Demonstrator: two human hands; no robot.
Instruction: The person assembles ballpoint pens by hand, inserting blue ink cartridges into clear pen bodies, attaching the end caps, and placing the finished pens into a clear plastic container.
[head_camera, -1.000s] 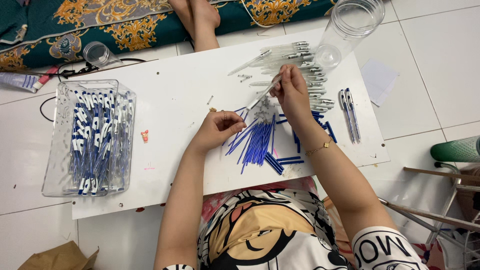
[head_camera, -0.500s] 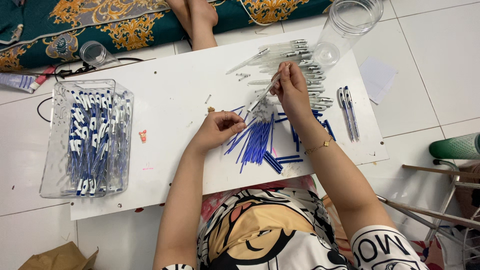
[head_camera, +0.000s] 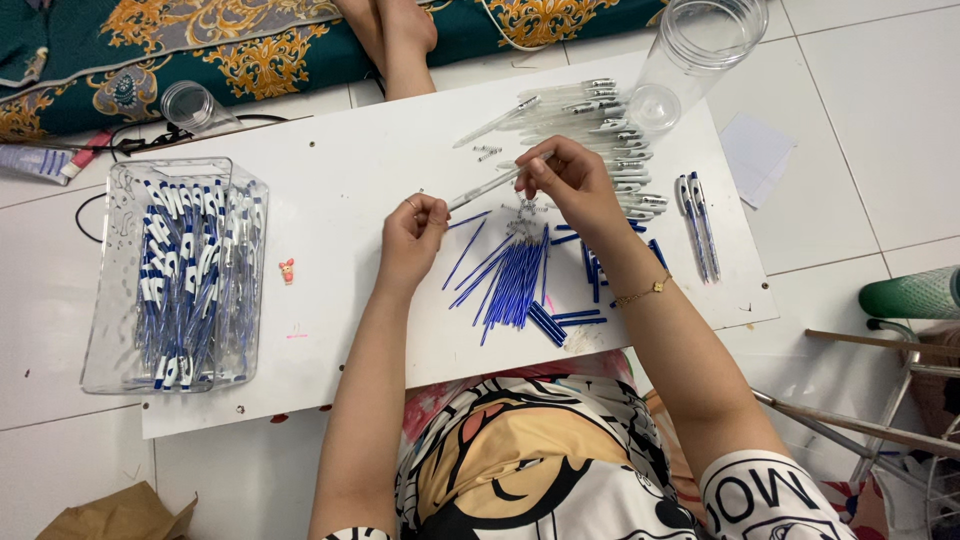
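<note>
White board (head_camera: 340, 180) on a tiled floor, and a clear pen barrel (head_camera: 483, 189) is held above it, slanting between both hands. Its near-left end is pinched by the left hand (head_camera: 413, 232), its far-right end is gripped by the fingers of the right hand (head_camera: 568, 180). Blue refills (head_camera: 512, 280) are piled just below. Finished pens are stacked in a clear tray (head_camera: 176, 275) at the left.

Hands: two, left hand (head_camera: 412, 238) and right hand (head_camera: 566, 180), above the white board (head_camera: 340, 170).
Clear jars: two, large jar (head_camera: 697, 45), small jar (head_camera: 192, 105).
Clear bin (head_camera: 175, 275): one.
Finished pens right of board centre (head_camera: 695, 222): two.
</note>
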